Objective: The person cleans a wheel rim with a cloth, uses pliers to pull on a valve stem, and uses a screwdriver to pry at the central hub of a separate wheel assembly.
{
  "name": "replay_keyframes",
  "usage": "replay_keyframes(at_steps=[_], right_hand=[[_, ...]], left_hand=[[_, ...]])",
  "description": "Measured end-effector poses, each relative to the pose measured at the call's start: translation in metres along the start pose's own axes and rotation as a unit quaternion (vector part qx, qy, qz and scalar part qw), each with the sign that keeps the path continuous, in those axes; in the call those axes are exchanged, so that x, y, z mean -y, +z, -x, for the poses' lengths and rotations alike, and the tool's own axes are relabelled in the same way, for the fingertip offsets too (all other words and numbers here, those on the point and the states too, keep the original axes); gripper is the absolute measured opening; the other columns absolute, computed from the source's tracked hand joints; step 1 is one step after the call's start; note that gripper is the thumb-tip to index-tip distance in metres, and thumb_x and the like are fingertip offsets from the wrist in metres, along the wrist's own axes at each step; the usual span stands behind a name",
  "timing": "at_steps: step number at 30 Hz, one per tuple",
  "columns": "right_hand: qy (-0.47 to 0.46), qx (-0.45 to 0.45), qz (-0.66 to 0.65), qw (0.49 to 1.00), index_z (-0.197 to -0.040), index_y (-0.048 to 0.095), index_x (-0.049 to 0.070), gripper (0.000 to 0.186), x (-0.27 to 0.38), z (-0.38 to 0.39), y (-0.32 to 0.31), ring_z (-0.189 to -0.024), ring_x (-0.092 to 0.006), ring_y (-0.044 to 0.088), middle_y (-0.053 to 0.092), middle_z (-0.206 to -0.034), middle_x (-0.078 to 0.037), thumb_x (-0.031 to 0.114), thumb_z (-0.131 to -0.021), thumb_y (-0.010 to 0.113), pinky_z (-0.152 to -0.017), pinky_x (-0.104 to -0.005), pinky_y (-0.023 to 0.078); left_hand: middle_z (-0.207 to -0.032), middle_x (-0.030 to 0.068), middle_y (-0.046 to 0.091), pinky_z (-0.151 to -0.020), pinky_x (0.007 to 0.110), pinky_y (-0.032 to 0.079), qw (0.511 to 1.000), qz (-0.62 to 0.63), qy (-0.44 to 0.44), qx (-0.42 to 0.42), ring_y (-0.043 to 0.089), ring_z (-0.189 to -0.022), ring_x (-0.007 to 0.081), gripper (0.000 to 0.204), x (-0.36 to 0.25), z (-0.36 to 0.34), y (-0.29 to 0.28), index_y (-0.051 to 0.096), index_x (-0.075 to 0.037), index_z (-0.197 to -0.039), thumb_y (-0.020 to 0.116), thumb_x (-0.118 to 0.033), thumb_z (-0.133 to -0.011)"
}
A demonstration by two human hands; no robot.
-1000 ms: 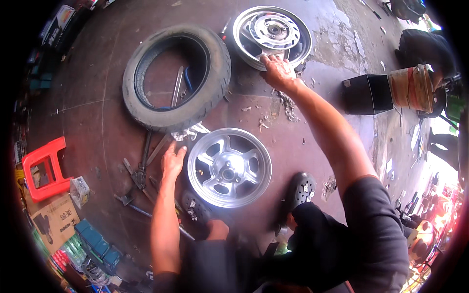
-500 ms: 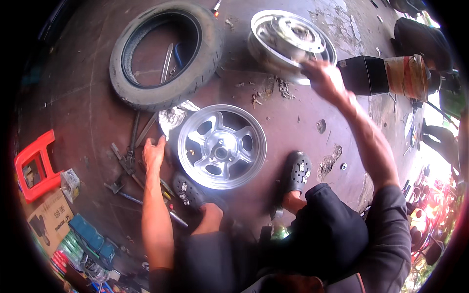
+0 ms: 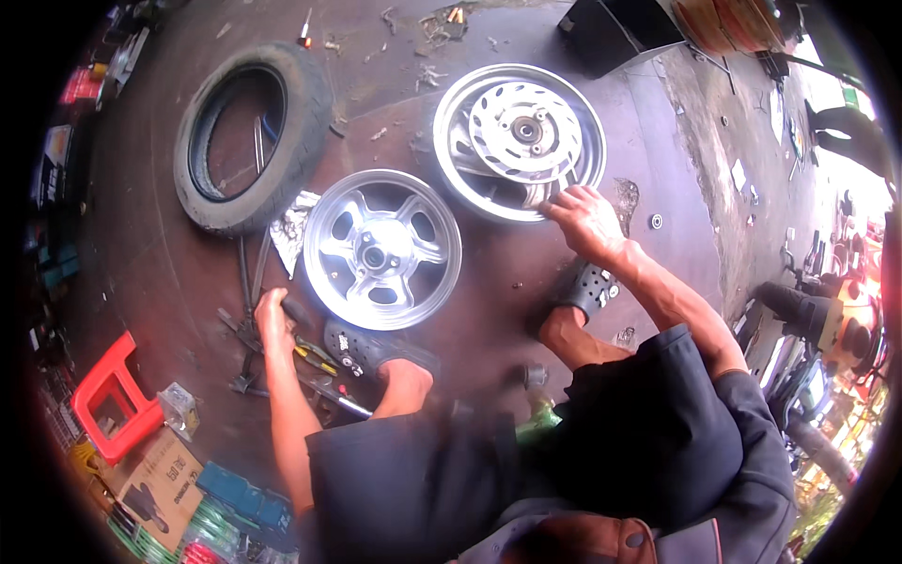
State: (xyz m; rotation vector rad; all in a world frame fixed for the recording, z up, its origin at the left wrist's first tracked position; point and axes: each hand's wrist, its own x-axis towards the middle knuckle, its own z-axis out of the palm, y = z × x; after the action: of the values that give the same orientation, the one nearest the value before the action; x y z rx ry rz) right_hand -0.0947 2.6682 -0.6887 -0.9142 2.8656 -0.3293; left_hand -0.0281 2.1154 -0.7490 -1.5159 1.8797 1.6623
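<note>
My right hand (image 3: pixel 589 222) grips the near edge of a silver wheel rim with a slotted brake disc (image 3: pixel 484 141), lying flat on the floor. A second silver spoked rim (image 3: pixel 414 246) lies in front of my feet, disc-free side up. My left hand (image 3: pixel 273 318) is closed beside that rim, low over several tools; what its fingers hold, if anything, is hidden. A crumpled silvery-white sheet (image 3: pixel 289 228) lies between the spoked rim and a worn black tyre (image 3: pixel 299 160) at the far left. Long metal bars (image 3: pixel 258 270) run from the tyre toward my left hand.
Pliers with yellow handles (image 3: pixel 316 359) lie by my left shoe (image 3: pixel 368 352). A red plastic stool (image 3: pixel 115 399), a cardboard box (image 3: pixel 162 484) and a teal case (image 3: pixel 246 503) stand at the left. A black box (image 3: pixel 615 36) is at the far right. The floor has chipped patches.
My right hand has brought the disc-bearing rim closer to me, beside the spoked rim, and it now lies flat. My left hand stays low by the tools. The view has shifted.
</note>
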Motion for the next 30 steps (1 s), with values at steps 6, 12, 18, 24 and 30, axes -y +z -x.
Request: replay_keyframes(at_steps=[6, 12, 18, 24, 30], right_hand=[[-0.025, 0.066, 0.004, 0.998, -0.088, 0.061, 0.012, 0.017, 0.018, 0.038, 0.036, -0.089, -0.0214, 0.055, 0.055, -0.088, -0.004, 0.011, -0.071, 0.058, -0.080, -0.0336, 0.044], [-0.007, 0.049, -0.060, 0.997, -0.093, 0.059, 0.012, 0.019, 0.035, 0.067, 0.065, -0.093, -0.0211, 0.054, 0.054, -0.091, -0.004, 0.015, -0.075, 0.056, -0.081, -0.0340, 0.042], [0.035, -0.115, -0.153, 0.981, -0.117, 0.059, 0.009, 0.046, 0.027, 0.081, 0.021, -0.103, -0.0276, 0.054, 0.057, -0.106, -0.009, 0.017, -0.072, 0.062, -0.086, -0.0386, 0.043], [0.189, -0.171, -0.144, 0.956, -0.115, 0.060, 0.008, 0.044, 0.001, 0.052, 0.030, -0.120, -0.0310, 0.047, 0.056, -0.120, -0.012, 0.021, -0.074, 0.072, -0.101, -0.0428, 0.038], [0.215, -0.214, -0.135, 0.943, -0.127, 0.054, 0.009, 0.062, 0.001, 0.042, 0.032, -0.128, -0.0334, 0.041, 0.047, -0.134, -0.015, 0.024, -0.072, 0.076, -0.105, -0.0451, 0.035]], left_hand=[[-0.102, 0.0125, 0.059, -0.081, 0.043, 0.052, 0.951, 0.224, 0.007, 0.212, 0.061, -0.090, 0.0241, 0.046, -0.048, 0.109, 0.023, 0.050, 0.002, -0.120, 0.064, -0.023, -0.084], [-0.107, 0.0123, 0.062, -0.083, 0.038, 0.050, 0.910, -0.204, 0.205, 0.296, 0.062, -0.094, 0.0239, 0.061, -0.113, 0.196, 0.085, 0.047, 0.004, -0.126, 0.073, -0.024, -0.079], [-0.069, 0.0157, 0.064, -0.057, 0.037, 0.049, 0.543, -0.610, 0.543, 0.194, 0.064, -0.061, 0.0284, 0.047, -0.138, 0.226, 0.177, 0.060, 0.000, -0.106, 0.075, -0.034, -0.078], [-0.067, 0.0158, 0.065, -0.056, 0.042, 0.050, 0.660, -0.494, 0.505, 0.256, 0.066, -0.063, 0.0337, 0.030, -0.092, 0.217, 0.255, 0.063, -0.003, -0.092, 0.068, -0.031, -0.083], [-0.069, 0.0170, 0.066, -0.057, 0.043, 0.050, 0.651, -0.453, 0.540, 0.281, 0.065, -0.064, 0.0362, 0.024, -0.064, 0.239, 0.290, 0.062, -0.004, -0.097, 0.066, -0.024, -0.086]])
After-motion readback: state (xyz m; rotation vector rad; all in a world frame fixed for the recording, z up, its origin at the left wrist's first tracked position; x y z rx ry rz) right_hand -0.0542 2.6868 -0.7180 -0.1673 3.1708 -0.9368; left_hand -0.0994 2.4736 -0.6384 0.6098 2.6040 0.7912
